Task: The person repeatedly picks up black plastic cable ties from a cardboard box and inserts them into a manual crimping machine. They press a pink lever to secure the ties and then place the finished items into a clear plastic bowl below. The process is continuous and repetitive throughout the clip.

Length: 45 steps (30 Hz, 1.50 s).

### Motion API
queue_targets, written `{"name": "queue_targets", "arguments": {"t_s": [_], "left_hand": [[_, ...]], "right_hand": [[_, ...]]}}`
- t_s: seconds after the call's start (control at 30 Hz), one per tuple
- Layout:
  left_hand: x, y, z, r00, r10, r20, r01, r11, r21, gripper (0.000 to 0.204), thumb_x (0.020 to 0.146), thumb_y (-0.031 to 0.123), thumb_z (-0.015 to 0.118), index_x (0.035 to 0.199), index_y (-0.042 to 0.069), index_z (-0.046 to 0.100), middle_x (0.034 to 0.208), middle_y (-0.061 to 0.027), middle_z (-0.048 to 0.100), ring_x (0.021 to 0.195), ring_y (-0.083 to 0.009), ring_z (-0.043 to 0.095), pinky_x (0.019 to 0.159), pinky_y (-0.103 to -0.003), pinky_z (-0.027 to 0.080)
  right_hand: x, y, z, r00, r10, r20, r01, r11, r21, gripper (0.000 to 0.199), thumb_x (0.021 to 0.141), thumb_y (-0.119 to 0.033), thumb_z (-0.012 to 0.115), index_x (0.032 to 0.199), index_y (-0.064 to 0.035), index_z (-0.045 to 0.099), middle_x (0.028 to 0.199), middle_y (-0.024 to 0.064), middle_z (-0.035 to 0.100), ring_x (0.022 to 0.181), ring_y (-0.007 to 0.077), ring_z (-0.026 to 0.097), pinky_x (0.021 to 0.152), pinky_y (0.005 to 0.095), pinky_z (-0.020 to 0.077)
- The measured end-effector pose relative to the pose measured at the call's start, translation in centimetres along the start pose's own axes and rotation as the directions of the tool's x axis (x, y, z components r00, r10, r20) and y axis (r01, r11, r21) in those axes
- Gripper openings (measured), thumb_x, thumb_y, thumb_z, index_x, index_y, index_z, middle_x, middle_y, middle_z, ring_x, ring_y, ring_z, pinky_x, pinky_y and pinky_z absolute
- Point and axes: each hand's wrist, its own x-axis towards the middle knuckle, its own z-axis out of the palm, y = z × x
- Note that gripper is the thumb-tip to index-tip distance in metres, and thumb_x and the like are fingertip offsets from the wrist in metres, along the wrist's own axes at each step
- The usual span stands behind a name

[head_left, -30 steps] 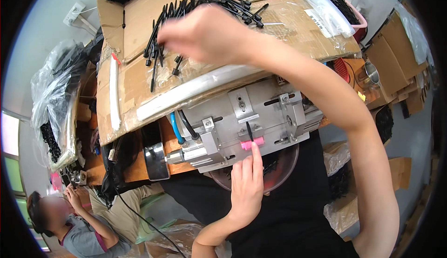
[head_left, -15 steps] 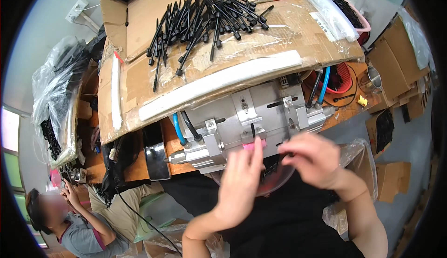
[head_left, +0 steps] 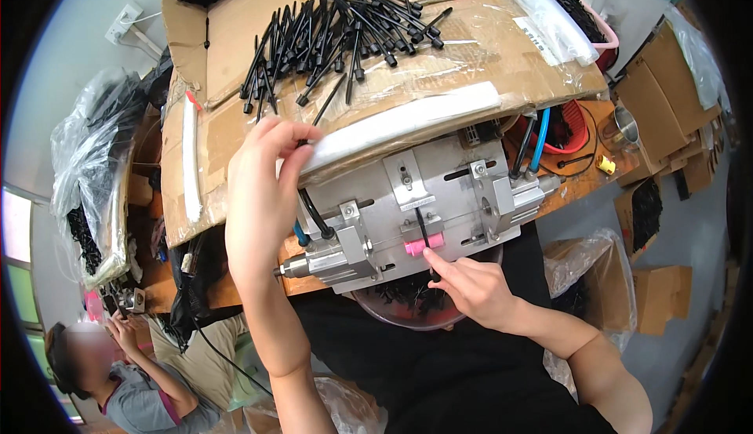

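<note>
My left hand [head_left: 271,179] is raised over the front edge of the cardboard, thumb and fingers pinched on the end of a thin black rod [head_left: 329,99]. Another black rod [head_left: 423,226] lies across a pink block [head_left: 424,245] on the grey metal fixture [head_left: 376,191]. At its near end is my right hand [head_left: 478,293], index fingertip against the rod beside the pink block and the other fingers curled around its lower end. A pile of black rods [head_left: 314,46] with thick collars at one end is spread on the cardboard sheet [head_left: 471,61].
Below the fixture sits a bowl [head_left: 408,301] of black pieces. Blue and black hoses join the metal cylinders [head_left: 337,254] at both sides. A red basket [head_left: 576,128], a metal cup [head_left: 622,130] and cartons [head_left: 663,297] are at right. Another person [head_left: 149,387] sits lower left.
My left hand has moved from the fixture up and left to the cardboard and now pinches a rod. My right hand has moved down and left onto the rod at the pink block.
</note>
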Motion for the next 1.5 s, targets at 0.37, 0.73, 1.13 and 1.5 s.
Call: {"name": "queue_targets", "arguments": {"t_s": [0.37,0.73,1.13,1.5], "left_hand": [[-15.8,6.7,12.1,0.998,0.059,0.024,-0.064,0.932,0.358,0.054,0.084,0.008,0.066,0.135,-0.003,0.054,0.099,-0.0088,0.056,0.086,-0.0219,0.053,0.077,-0.032,0.046],[-14.5,7.0,11.9,0.989,0.027,0.145,-0.074,0.941,0.331,0.063,0.082,0.004,0.065,0.141,-0.005,0.044,0.099,-0.0105,0.054,0.088,-0.0243,0.053,0.079,-0.034,0.048],[5.0,-2.5,0.8,0.998,0.053,0.043,-0.059,0.986,0.156,0.016,0.081,-0.003,0.063,0.097,-0.001,0.065,0.09,-0.0114,0.061,0.081,-0.0244,0.06,0.078,-0.034,0.048],[-1.2,-0.5,-2.2,0.999,0.021,0.046,-0.022,1.0,0.008,0.021,0.075,-0.011,0.065,0.094,-0.003,0.065,0.091,-0.0079,0.063,0.076,-0.0159,0.058,0.075,-0.028,0.048]], "right_hand": [[0.9,0.3,-4.7,0.984,0.107,-0.144,-0.106,0.994,0.014,0.052,0.072,-0.014,0.083,0.119,-0.0002,0.065,0.093,0.0103,0.071,0.069,0.0211,0.064,0.057,0.029,0.0503],[3.9,0.6,-6.8,0.974,-0.069,-0.214,0.068,0.998,-0.015,0.047,0.071,-0.008,0.082,0.115,0.0015,0.066,0.089,0.0133,0.069,0.071,0.0254,0.064,0.059,0.0323,0.0506],[28.6,8.2,-8.5,0.822,-0.536,0.193,0.561,0.703,-0.437,0.01,0.073,0.0,0.065,0.081,-0.0046,0.063,0.086,0.0093,0.063,0.089,0.0286,0.062,0.076,0.0396,0.0507],[27.1,7.3,-7.2,0.797,-0.551,0.247,0.603,0.72,-0.343,0.009,0.078,-0.003,0.065,0.086,-0.0048,0.062,0.087,0.0071,0.057,0.09,0.0265,0.059,0.077,0.038,0.0483]]}}
